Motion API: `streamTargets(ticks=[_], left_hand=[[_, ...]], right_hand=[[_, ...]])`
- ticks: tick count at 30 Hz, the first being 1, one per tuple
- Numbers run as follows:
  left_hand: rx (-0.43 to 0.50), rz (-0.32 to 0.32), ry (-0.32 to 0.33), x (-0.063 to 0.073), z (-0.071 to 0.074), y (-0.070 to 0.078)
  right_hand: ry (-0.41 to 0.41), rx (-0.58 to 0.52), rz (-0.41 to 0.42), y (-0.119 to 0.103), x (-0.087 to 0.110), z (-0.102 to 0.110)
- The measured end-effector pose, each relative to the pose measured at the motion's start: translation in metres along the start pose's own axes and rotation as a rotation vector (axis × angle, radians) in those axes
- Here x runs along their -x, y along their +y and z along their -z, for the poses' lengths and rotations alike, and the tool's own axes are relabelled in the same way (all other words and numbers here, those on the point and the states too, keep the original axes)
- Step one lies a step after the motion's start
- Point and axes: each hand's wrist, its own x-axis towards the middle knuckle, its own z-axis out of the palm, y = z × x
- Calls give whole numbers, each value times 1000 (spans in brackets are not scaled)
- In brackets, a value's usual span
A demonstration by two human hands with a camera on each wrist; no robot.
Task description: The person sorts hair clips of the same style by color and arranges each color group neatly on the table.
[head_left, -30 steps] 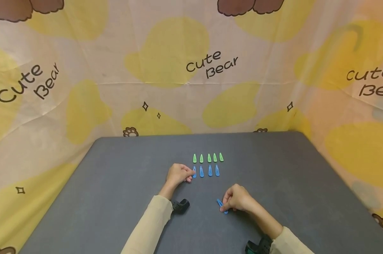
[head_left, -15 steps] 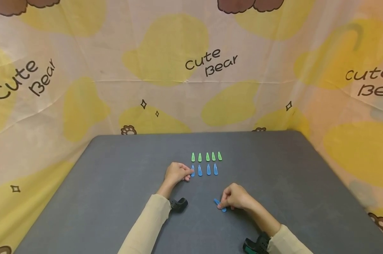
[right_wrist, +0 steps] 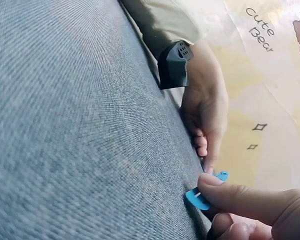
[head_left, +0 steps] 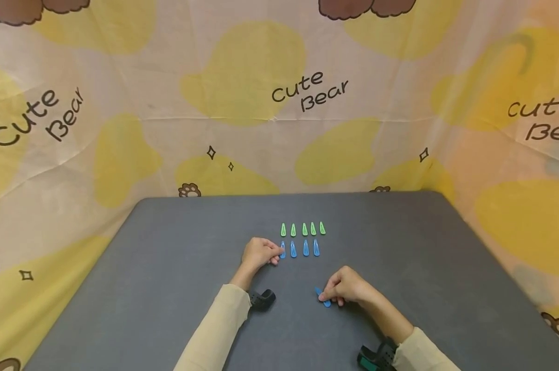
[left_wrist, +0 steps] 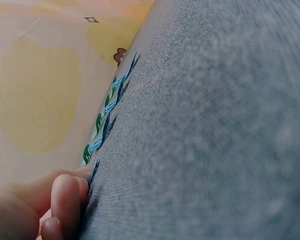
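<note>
Snap hair clips lie in two rows on the dark grey table [head_left: 191, 319]. The left hand [head_left: 259, 252] pinches the leftmost blue hair clip [head_left: 283, 251] of the nearer row with its fingertips; part of that clip is hidden behind them. To its right lie three more blue clips [head_left: 305, 248]. Behind them runs a row of several green clips [head_left: 304, 230]. Closer to the front, the right hand [head_left: 346, 286] holds another blue hair clip [right_wrist: 196, 200] between thumb and fingers, tilted, close over the table. Its thumb covers the clip's middle in the right wrist view.
A printed cloth [head_left: 242, 77] with yellow patches hangs along the table's back and sides. Dark wrist-worn devices sit on the left wrist [head_left: 263, 300] and the right wrist [head_left: 376, 356].
The right hand, holding its blue clip, has shifted very slightly away from the front edge. The left hand and both rows stay in place; the head view sways a little.
</note>
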Motion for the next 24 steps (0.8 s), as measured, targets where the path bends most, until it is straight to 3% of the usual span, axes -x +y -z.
streamTargets(ticks=[11, 24], left_hand=[[4, -16, 5, 1, 0, 1], [-6, -10, 3, 0, 0, 1]], right_hand=[[21, -75, -8, 2, -6, 5], [-36, -205, -56, 6, -16, 13]])
